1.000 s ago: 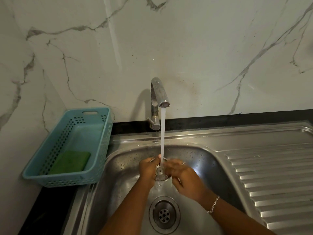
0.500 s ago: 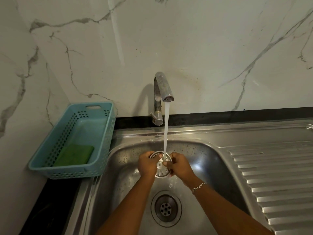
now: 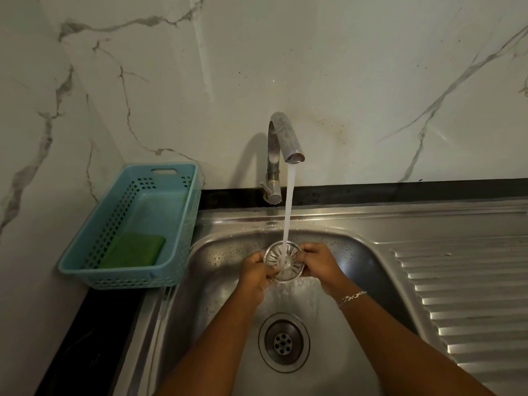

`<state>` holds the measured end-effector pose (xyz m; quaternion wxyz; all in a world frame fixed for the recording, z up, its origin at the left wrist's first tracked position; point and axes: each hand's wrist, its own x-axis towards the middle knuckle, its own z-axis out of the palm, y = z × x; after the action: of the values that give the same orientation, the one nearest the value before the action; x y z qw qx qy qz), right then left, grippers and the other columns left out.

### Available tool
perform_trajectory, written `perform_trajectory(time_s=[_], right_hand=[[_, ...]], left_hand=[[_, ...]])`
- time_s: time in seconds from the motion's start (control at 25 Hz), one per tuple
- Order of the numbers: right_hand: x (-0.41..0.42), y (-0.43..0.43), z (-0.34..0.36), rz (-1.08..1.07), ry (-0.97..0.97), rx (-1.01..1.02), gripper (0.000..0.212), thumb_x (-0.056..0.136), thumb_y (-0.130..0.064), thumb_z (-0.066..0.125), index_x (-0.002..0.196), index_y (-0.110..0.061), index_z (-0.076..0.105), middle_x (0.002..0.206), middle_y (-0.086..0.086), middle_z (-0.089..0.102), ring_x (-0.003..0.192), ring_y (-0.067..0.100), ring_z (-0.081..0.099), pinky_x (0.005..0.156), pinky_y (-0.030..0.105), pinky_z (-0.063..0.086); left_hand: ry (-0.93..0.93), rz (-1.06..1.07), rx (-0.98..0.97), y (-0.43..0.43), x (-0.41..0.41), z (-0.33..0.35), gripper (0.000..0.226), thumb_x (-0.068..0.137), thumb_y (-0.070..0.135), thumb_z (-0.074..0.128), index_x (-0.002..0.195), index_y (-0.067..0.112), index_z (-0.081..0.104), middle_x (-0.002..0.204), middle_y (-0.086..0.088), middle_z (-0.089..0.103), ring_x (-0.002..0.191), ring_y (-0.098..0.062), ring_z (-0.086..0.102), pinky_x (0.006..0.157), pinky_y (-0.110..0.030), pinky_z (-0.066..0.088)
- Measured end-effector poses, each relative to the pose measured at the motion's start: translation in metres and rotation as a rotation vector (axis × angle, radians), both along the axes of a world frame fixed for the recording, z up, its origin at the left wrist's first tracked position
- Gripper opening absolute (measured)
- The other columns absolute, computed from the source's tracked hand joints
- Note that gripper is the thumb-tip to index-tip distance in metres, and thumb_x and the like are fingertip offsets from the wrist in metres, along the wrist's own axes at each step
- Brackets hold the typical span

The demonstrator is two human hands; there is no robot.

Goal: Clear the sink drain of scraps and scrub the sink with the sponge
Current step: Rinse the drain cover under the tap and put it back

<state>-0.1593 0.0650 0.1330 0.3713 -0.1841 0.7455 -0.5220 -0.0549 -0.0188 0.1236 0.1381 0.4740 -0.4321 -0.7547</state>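
Observation:
A round metal drain strainer (image 3: 291, 269) is held in the sink (image 3: 217, 284) under the running stream from the tap (image 3: 283, 138). My left hand (image 3: 255, 274) grips its left rim and my right hand (image 3: 317, 262) grips its right rim. The strainer faces me, its slots showing. Below the hands lies the open drain (image 3: 283, 342), without its strainer. A green sponge (image 3: 134, 250) lies in the blue basket (image 3: 183, 224) to the left of the sink.
A ribbed steel draining board (image 3: 463, 295) extends to the right of the basin. A marble wall rises behind the tap and on the left. A black counter edge (image 3: 85, 338) runs beside the basket.
The strainer has been turned from edge-on to face me under the water. Both hands moved apart to its opposite rims.

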Motion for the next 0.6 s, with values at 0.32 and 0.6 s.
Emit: perform_trajectory(time_s=[0.32,0.6], right_hand=[[-0.001,0.004,0.009,0.018,-0.301,-0.018,0.013,0.085,0.006,0.054,0.097,0.006,0.059,0.08,0.014,0.065,0.071,0.022,0.064,0.055,0.025,0.058],[0.004,0.007,0.0,0.062,-0.071,0.051,0.03,0.072,0.018,0.06,0.1,0.007,0.063,0.08,0.014,0.066,0.07,0.023,0.064,0.056,0.028,0.057]], left_hand=[[-0.04,0.007,0.052,-0.007,0.004,0.005,0.024,0.086,-0.014,0.048,0.102,0.0,0.059,0.083,-0.012,0.061,0.072,-0.021,0.06,0.059,-0.031,0.057],[-0.05,-0.009,-0.234,-0.006,0.005,0.006,0.033,0.079,-0.019,0.053,0.077,0.013,0.06,0.076,-0.005,0.062,0.078,-0.026,0.061,0.079,-0.041,0.053]])
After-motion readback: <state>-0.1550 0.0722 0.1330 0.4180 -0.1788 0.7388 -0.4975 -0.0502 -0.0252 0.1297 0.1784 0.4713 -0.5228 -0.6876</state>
